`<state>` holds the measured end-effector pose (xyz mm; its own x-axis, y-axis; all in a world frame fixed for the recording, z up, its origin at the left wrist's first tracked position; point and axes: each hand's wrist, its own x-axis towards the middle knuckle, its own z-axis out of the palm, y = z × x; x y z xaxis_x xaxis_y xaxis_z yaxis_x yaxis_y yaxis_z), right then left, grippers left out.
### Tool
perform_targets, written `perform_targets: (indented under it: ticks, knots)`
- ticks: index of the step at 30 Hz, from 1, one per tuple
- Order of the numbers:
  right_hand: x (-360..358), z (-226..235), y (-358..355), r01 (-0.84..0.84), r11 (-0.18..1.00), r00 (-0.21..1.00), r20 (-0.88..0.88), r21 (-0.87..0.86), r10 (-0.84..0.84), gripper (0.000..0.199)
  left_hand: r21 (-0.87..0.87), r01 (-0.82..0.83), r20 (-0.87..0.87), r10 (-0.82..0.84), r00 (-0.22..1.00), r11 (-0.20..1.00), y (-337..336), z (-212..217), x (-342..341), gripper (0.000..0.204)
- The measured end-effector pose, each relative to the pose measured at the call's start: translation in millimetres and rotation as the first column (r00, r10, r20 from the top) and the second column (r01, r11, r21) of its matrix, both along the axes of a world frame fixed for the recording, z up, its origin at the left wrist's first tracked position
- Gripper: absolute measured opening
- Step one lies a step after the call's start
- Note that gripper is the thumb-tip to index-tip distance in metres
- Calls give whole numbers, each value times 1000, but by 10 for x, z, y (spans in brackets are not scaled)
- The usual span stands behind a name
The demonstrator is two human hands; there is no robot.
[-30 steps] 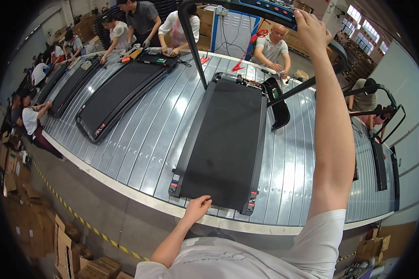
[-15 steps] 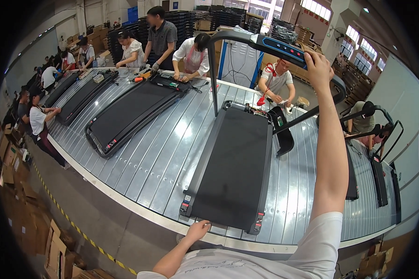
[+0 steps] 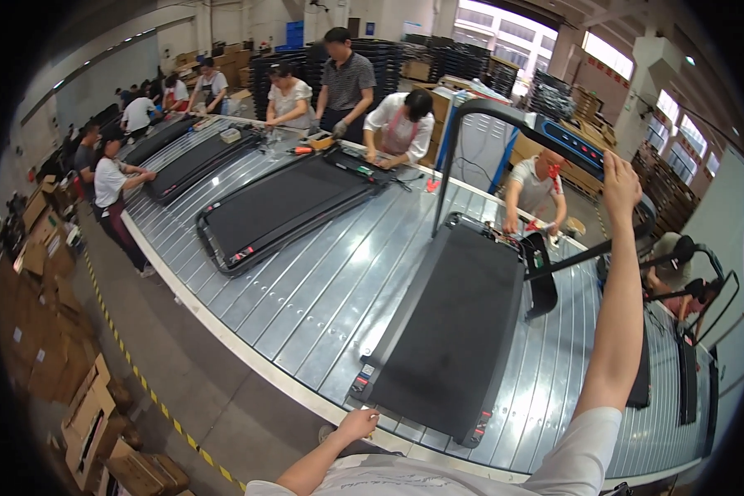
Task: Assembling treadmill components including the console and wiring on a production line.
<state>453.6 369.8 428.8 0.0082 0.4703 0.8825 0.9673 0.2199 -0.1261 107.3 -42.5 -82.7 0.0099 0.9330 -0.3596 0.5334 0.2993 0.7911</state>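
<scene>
A black treadmill (image 3: 446, 331) lies on the slatted metal table in front of me, its upright frame raised at the far end. Across that frame runs a console (image 3: 572, 142) with a blue-edged panel and red buttons. My right hand (image 3: 620, 183), arm stretched out, has its fingers closed on the console's right end. Low at the table's near edge, by the treadmill's near left corner, my left hand (image 3: 359, 424) is curled closed; what sits in its fingers is too small to make out. Wiring and circuit parts (image 3: 504, 237) show uncovered at the treadmill's far end.
Another treadmill (image 3: 285, 211) lies to the left, with more beyond it. A co-worker (image 3: 537, 194) handles wires across the metal table (image 3: 306, 318); several others stand along its far side. A black cover piece (image 3: 542, 277) leans beside my treadmill. Cardboard boxes (image 3: 91, 422) lie at lower left.
My view has turned, so the table and treadmills sit further right and lower. My right hand stays at the console's end, its fingers now straighter. The co-worker opposite leans closer to the wiring.
</scene>
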Motion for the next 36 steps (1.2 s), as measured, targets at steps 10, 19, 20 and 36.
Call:
perform_targets:
  ticks: [10,19,20,36]
  knots:
    - [-341,-60,-155,-29,993,999,-33,117,33,27,-71,81,-265,-97,959,994,54,-62,-301,37]
    - [-426,-99,-207,-26,996,997,-73,81,32,26,-1,149,-309,-142,940,989,7,-87,-232,34]
    - [-419,-97,-198,-20,996,997,-76,84,27,26,-7,148,-329,-142,933,989,-3,-41,-218,33]
    - [-407,-88,-174,-54,998,997,-61,42,56,27,13,118,-325,-107,940,993,-57,-17,-351,36]
